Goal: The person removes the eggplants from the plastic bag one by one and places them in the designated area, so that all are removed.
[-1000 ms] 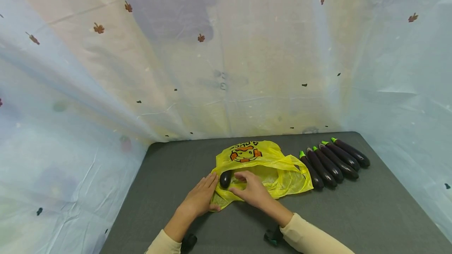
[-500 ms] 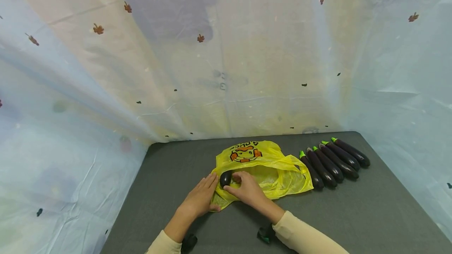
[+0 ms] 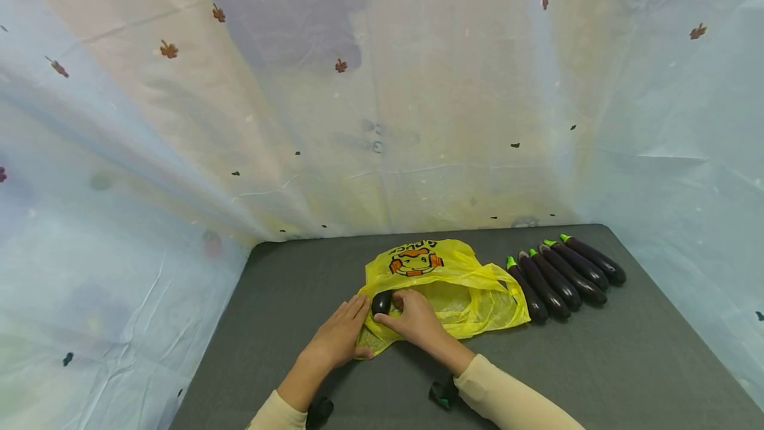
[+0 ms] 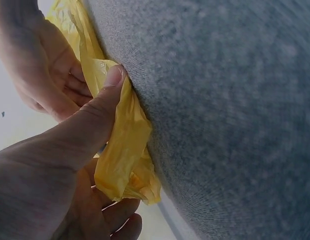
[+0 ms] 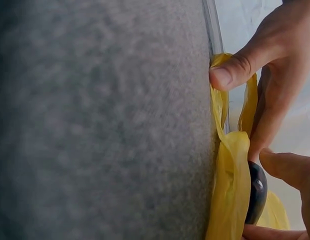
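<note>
A yellow plastic bag (image 3: 438, 271) with a printed cartoon duck lies on its side, its mouth facing the person. Inside the mouth, at the left, shows the rounded dark end of an eggplant (image 3: 382, 302); the rest of it is hidden in the bag. My left hand (image 3: 337, 334) holds the bag's left edge, thumb on the near side and fingers behind the plastic, as the left wrist view shows. My right hand (image 3: 418, 320) reaches into the mouth and grips the eggplant's end between thumb (image 5: 282, 165) and fingers.
Several eggplants (image 3: 555, 280) with green stem ends lie side by side in a slanted row right of the bag. Their near left one sits against the bag's handles. The grey table (image 3: 286, 284) ends at a patterned plastic sheet (image 3: 418, 118) hanging behind.
My right hand has shifted slightly left, and its thumb has come in against the eggplant's end. The left hand, the bag and the row of eggplants stay as they were.
</note>
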The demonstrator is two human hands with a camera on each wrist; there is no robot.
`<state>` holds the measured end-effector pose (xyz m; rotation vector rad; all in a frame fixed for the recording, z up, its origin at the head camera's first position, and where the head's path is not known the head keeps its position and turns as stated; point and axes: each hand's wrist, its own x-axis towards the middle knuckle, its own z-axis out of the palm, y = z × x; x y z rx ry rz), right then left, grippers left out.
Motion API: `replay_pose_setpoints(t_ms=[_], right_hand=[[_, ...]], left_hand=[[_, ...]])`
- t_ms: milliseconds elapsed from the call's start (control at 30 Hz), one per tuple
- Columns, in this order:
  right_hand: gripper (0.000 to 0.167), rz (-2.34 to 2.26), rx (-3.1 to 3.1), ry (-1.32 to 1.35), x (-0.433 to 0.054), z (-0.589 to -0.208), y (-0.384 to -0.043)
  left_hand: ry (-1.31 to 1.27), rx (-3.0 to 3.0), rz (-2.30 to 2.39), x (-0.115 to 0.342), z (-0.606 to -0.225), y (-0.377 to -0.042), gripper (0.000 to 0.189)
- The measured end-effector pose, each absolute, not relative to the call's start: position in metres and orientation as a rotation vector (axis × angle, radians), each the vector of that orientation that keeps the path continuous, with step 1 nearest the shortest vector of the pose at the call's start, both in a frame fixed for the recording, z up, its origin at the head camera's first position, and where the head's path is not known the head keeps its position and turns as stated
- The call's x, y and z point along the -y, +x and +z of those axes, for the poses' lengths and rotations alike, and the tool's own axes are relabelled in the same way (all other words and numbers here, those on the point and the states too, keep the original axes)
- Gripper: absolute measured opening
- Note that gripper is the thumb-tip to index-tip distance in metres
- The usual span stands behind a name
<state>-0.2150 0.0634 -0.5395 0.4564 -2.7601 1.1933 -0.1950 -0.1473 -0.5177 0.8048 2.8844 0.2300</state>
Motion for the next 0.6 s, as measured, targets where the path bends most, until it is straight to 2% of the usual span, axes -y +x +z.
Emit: replay_pose_setpoints(t_ms=[200, 400, 600], right_hand=[[0.038, 1.173, 2.766, 0.438, -0.0601, -0.5389, -0.219], [0.047, 1.173, 2.78, 0.409, -0.0586, -0.5397, -0.2235], [0.035, 1.174, 2.781, 0.418, -0.0586, -0.5392, -0.2242]], left_hand=[[0.807, -2.888, 0.218, 0.147, -0.5175, -0.1949, 0.103], [0.811, -2.888, 0.223, 0.1472, -0.5169, -0.1946, 0.104], [0.802, -2.885, 0.223, 0.1472, -0.5168, -0.1951, 0.105]])
